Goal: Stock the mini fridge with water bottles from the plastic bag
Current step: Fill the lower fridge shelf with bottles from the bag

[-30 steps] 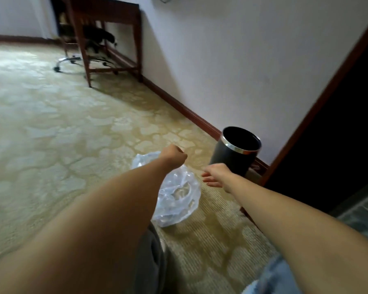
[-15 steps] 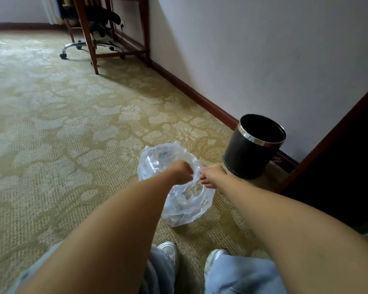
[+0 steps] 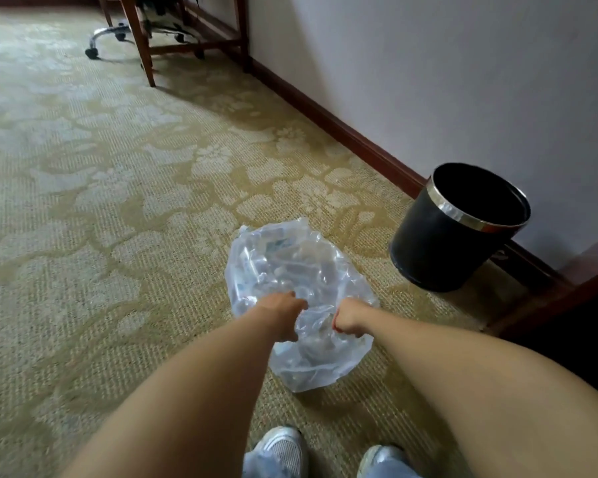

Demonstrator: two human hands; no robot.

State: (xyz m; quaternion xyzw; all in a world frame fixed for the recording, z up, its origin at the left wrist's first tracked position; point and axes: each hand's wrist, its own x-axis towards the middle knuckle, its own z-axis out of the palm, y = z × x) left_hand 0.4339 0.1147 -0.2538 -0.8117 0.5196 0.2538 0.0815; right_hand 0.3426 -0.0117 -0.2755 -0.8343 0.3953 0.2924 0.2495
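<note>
A clear plastic bag [image 3: 290,267] lies on the patterned carpet in front of my feet, bulging with water bottles that show dimly through the film. My left hand [image 3: 283,313] grips the bag's near edge on the left, fingers curled into the plastic. My right hand [image 3: 349,319] grips the same edge a little to the right, in a fist around bunched plastic. The two hands are close together over the bag's opening. No fridge is in view.
A black waste bin [image 3: 453,236] with a silver rim stands by the wall, right of the bag. A wooden desk leg [image 3: 142,46] and a chair's wheeled base [image 3: 101,39] are far back. Dark wooden furniture [image 3: 567,305] fills the right edge. My shoes [image 3: 283,450] are below.
My view has tilted downward and closer to the bag. Both hands have dropped onto the bag's edge and closed on the plastic; a second ago they hung above it.
</note>
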